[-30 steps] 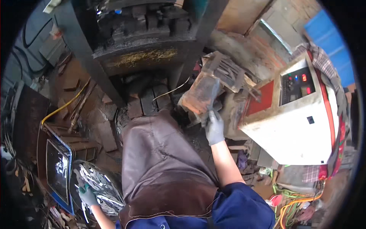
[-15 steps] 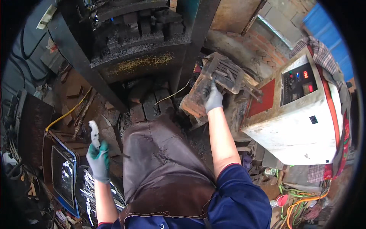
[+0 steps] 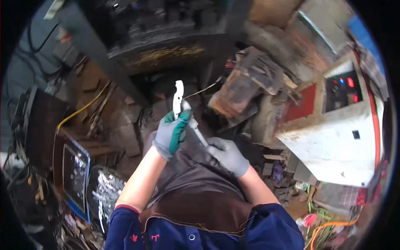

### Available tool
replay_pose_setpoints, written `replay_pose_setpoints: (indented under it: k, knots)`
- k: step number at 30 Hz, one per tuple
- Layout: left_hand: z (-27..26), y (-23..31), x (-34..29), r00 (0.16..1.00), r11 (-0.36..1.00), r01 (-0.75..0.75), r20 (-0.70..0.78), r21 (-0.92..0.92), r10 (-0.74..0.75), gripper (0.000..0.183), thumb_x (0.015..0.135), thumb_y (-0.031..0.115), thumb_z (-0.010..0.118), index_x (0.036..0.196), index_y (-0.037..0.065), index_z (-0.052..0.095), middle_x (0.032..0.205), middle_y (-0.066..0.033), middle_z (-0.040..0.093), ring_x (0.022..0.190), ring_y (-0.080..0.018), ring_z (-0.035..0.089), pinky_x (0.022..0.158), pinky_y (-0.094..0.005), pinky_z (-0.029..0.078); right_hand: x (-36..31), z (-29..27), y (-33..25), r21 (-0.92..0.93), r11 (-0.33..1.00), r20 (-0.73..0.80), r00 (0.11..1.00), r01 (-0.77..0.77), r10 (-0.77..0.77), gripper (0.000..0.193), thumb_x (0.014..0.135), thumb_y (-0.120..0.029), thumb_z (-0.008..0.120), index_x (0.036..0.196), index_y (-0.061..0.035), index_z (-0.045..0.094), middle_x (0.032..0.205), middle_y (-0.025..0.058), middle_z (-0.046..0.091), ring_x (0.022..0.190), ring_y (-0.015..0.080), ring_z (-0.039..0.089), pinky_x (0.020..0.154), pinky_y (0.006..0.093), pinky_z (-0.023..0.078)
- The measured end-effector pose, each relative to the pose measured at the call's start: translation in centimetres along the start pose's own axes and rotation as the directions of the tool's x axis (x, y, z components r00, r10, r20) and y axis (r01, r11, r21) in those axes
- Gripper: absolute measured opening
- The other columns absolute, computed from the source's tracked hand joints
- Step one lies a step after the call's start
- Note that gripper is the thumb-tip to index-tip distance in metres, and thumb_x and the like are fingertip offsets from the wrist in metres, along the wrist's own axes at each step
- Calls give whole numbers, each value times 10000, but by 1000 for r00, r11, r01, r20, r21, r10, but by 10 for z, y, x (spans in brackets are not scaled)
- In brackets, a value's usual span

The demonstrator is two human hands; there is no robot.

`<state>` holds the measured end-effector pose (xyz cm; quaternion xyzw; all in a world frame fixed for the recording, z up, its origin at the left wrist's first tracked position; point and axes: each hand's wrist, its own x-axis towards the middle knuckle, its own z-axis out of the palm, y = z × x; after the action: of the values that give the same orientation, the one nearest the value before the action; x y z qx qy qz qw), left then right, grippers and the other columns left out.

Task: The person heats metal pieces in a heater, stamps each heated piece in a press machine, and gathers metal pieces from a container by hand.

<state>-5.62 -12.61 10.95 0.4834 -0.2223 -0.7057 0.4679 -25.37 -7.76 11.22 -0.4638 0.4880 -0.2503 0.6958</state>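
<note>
In front of my apron, my left hand (image 3: 170,133), in a grey glove with green fingers, is closed around a pale, curved metal piece (image 3: 178,93) with small holes. That piece points upward from the fingers. My right hand (image 3: 228,156), gloved in grey, grips the lower end of a slender, pale metal bar (image 3: 198,131). Its wider, rounded upper end lies right beside the left fingers; blur hides whether they touch it. The exact kind of either metal piece cannot be made out.
A dark machine frame (image 3: 166,54) stands ahead. To its right sits a rusty block (image 3: 233,93) with dark pieces on top. A white control cabinet (image 3: 329,141) is at right. At lower left lie a blue-edged panel (image 3: 88,183) and a heap of shiny metal strips (image 3: 107,189).
My right hand has left the rusty block and come back to the middle, now holding the slender bar. The left hand has moved right and up with its curved piece.
</note>
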Motion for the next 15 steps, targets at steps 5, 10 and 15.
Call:
replay_pose_setpoints:
  k: [5,10,15]
  knots:
    - [-4,-12,2,995,997,-73,66,22,71,128,981,263,491,1012,149,541,637,62,413,465,-40,345,390,-196,263,8,-52,34,157,933,-449,865,324,-224,258,965,-197,471,1100,-13,592,673,7,551,527,72,498,485,222,414]
    - [-22,-25,-6,997,997,-81,8,6,81,194,1004,316,440,1044,152,536,652,59,421,487,-36,350,408,-184,282,59,-112,56,188,879,-707,682,438,-188,238,971,-228,485,1033,-34,609,663,-3,535,495,80,473,433,233,368]
    - [-20,-25,-15,997,997,-71,-37,26,72,246,1005,312,442,1147,140,544,669,53,454,492,-39,371,421,-185,306,120,-153,39,205,843,-832,542,498,-117,192,949,-207,537,996,-40,618,661,-1,543,494,97,479,448,244,379]
